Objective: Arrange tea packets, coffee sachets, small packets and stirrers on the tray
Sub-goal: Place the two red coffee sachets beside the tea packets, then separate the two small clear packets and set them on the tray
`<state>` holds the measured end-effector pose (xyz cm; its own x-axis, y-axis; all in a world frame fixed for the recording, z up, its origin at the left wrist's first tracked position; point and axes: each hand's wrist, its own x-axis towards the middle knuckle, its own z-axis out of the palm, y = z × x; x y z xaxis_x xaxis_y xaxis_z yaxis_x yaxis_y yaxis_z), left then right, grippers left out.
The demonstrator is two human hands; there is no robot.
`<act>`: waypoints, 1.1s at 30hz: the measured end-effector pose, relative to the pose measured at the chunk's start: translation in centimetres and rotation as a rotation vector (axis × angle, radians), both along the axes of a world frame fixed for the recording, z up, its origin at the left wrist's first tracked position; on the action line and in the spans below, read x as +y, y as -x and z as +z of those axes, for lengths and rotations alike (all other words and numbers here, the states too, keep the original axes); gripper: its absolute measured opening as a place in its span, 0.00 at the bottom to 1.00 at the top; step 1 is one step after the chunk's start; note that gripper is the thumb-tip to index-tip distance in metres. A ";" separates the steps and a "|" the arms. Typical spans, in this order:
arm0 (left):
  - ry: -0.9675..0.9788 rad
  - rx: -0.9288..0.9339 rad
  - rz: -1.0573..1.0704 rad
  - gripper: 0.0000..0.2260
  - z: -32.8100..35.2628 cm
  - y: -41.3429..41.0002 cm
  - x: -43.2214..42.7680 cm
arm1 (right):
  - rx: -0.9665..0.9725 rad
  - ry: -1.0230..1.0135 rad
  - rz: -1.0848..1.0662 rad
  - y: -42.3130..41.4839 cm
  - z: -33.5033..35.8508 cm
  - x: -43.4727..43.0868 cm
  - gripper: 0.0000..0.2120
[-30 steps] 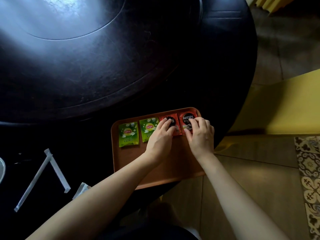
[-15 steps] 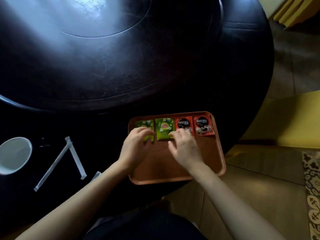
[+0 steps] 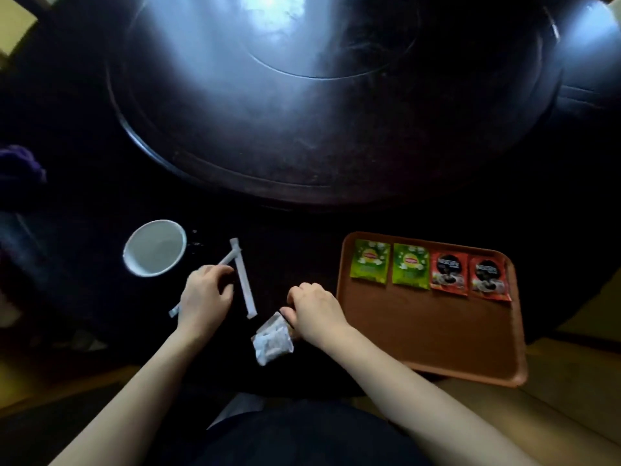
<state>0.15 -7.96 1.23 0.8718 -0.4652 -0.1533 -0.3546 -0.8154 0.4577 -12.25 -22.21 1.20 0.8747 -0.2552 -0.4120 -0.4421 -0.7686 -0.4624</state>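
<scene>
Four sachets sit in a row along the far edge of the orange tray (image 3: 430, 334): two green tea packets (image 3: 370, 265) (image 3: 410, 271) on the left, two red coffee sachets (image 3: 449, 272) (image 3: 489, 278) on the right. On the dark table (image 3: 302, 146), the left hand (image 3: 205, 299) curls its fingers over one white stirrer (image 3: 225, 259), which crosses another stirrer (image 3: 243, 284). The right hand (image 3: 314, 309), fingers bent together, touches a small clear packet (image 3: 272, 339). A white cup (image 3: 154, 247) stands just beyond the left hand.

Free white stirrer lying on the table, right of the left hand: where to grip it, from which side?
Pinch the stirrer across its narrow width near mid-length, coming straight down. It lies flat and slim on the table, so fingers should straddle its long sides. Its far end touches or crosses the other stirrer, which is under the left hand; mid-length is clear.
</scene>
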 end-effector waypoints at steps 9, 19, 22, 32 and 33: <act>-0.100 0.036 0.107 0.15 -1.8 -2.2 3.1 | -0.082 0.079 -0.150 -5.7 -1.1 5.8 0.18; -0.087 0.120 0.065 0.12 -2.7 -2.8 2.8 | -0.039 -0.054 -0.361 -6.4 -1.4 7.0 0.05; -0.090 0.131 0.051 0.12 -2.6 -2.7 2.4 | -0.029 -0.054 -0.420 -6.1 -1.4 6.5 0.06; -0.061 0.175 0.053 0.17 -2.1 -1.0 0.5 | -0.089 -0.142 -0.055 -3.5 -1.5 5.1 0.16; -0.071 0.172 0.052 0.16 -2.1 -1.0 0.4 | -0.077 -0.106 -0.002 -2.9 -1.3 4.7 0.19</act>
